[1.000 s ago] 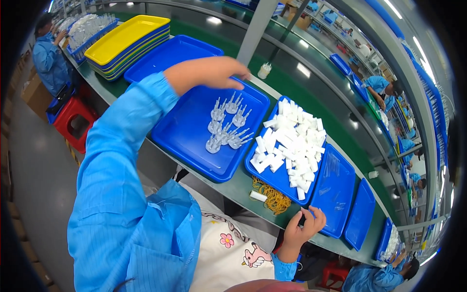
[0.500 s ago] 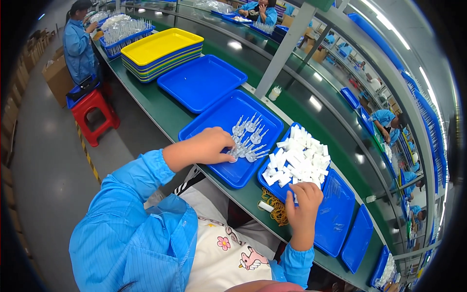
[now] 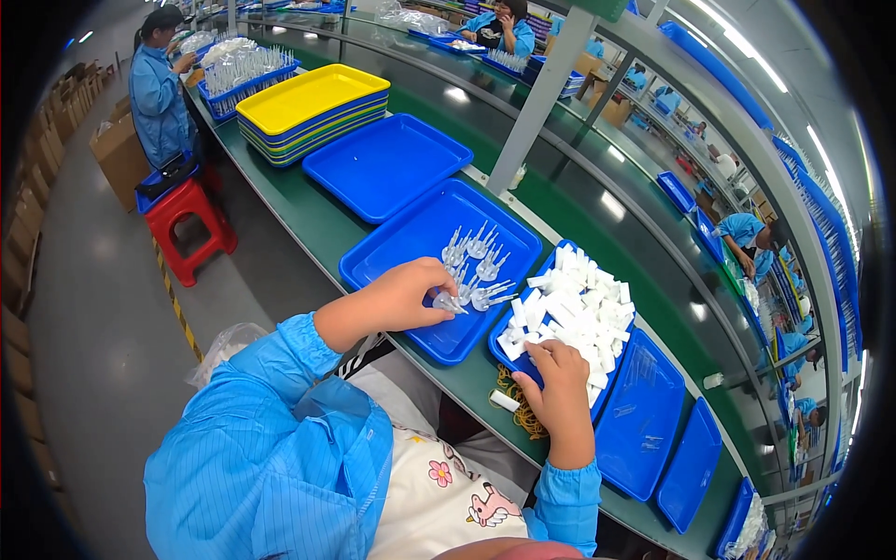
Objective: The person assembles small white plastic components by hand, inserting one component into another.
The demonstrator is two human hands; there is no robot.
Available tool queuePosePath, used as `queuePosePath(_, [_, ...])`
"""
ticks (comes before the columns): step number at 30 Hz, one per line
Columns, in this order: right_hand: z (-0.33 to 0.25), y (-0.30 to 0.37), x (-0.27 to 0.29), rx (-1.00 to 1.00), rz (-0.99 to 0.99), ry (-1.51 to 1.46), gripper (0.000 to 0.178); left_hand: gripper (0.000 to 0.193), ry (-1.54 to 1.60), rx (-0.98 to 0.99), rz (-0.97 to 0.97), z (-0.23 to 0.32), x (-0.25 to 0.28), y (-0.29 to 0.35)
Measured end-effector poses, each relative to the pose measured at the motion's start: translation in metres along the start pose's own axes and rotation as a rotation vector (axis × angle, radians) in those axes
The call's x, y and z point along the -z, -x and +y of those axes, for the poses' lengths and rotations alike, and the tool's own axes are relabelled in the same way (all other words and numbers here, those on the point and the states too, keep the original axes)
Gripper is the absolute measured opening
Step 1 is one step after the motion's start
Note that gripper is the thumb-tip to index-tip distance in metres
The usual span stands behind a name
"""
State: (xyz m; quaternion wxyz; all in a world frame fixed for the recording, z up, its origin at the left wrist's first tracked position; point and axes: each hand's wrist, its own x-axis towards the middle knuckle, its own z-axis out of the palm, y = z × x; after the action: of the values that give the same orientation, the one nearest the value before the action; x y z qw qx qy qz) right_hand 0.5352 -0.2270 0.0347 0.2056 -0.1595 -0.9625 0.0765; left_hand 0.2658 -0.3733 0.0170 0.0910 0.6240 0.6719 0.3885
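My left hand (image 3: 408, 297) is closed in a pinch on a clear plastic pronged piece (image 3: 449, 303), above the near side of a blue tray (image 3: 387, 266). Several similar clear pieces (image 3: 487, 265), with thin prongs, lie bunched in that tray beside my fingertips. My right hand (image 3: 564, 392) reaches over the near edge of a smaller blue tray (image 3: 505, 358) heaped with short white pieces (image 3: 569, 306). Its fingertips touch the heap; thumb and index finger are apart, and no piece shows between them.
Yellow-brown bands (image 3: 528, 425) and a loose white piece (image 3: 504, 400) lie at the bench edge. Flat blue trays (image 3: 640, 420) stand at right. Farther left are an empty blue tray (image 3: 387, 163) and a tray stack (image 3: 313, 98). A metal post (image 3: 541, 112) rises behind. Co-workers sit beyond.
My right hand has moved left and up onto the white pieces. My left hand has drawn a clear piece slightly toward me, apart from the bunch. The whole view has shifted slightly.
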Motion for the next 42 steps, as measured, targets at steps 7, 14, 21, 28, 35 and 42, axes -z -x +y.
queuePosePath(7, [0.005, 0.001, -0.008, -0.004, 0.039, 0.003, 0.039, 0.03, 0.687, 0.227, -0.056, 0.014, -0.014, 0.0])
queuePosePath(14, [0.008, -0.004, -0.006, -0.048, 0.053, -0.1, 0.025, 0.037, 1.245, 0.173, -0.215, 0.032, -0.046, -0.011])
queuePosePath(21, [0.009, -0.006, -0.006, -0.018, -0.015, -0.16, 0.022, 0.034, 1.094, 0.054, -0.36, 0.053, -0.059, -0.033])
queuePosePath(28, [0.022, 0.007, -0.025, -0.032, -0.05, -0.056, 0.02, 0.03, 1.096, -0.101, -0.407, 0.078, -0.073, -0.067])
queuePosePath(35, [0.004, -0.006, -0.009, -0.098, -0.056, -0.12, 0.019, 0.037, 0.958, -0.168, -0.277, 0.085, -0.078, -0.084])
queuePosePath(42, [-0.002, -0.01, -0.003, -0.203, -0.009, -0.121, 0.022, 0.034, 0.867, -0.073, -0.198, 0.068, -0.081, -0.086])
